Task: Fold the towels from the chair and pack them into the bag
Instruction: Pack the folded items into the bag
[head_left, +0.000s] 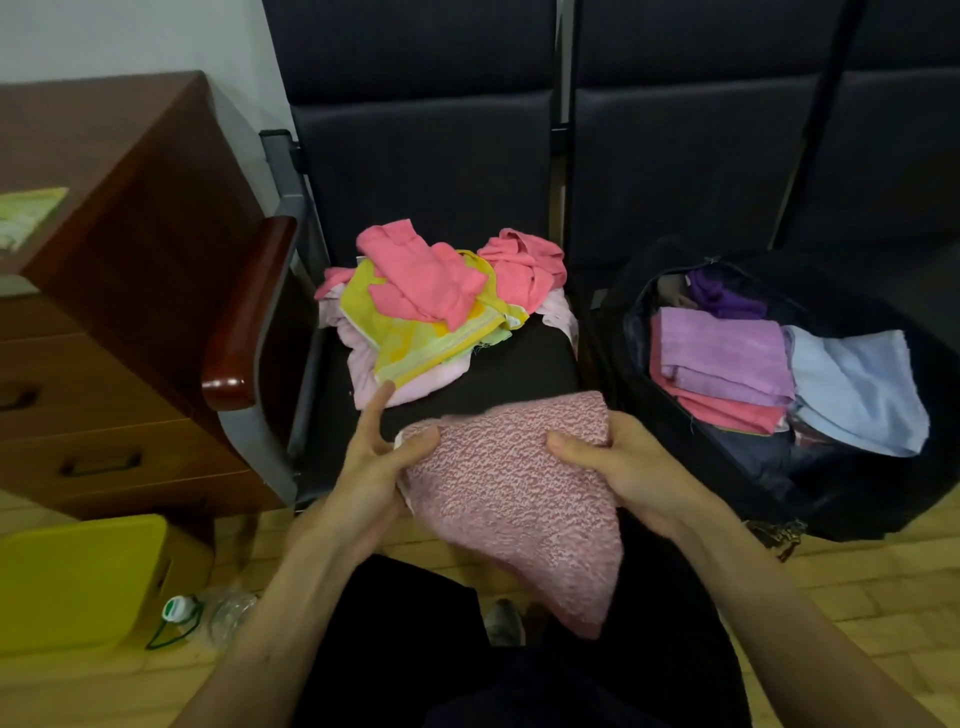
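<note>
A mottled pink towel (511, 499) hangs folded between my hands at the front edge of the dark chair seat (514, 364). My left hand (371, 467) pinches its left edge with the thumb on top. My right hand (618, 462) grips its right edge, thumb over the cloth. A loose heap of pink and yellow towels (436, 306) lies at the back of the seat. To the right an open dark bag (727, 467) holds folded lilac, pink and light blue towels (727, 358).
A wooden cabinet with drawers (119, 291) stands left of the chair's armrest (249, 317). A yellow box (72, 582) and a clear plastic bottle (218, 613) lie on the floor at lower left. More dark seats line the wall behind.
</note>
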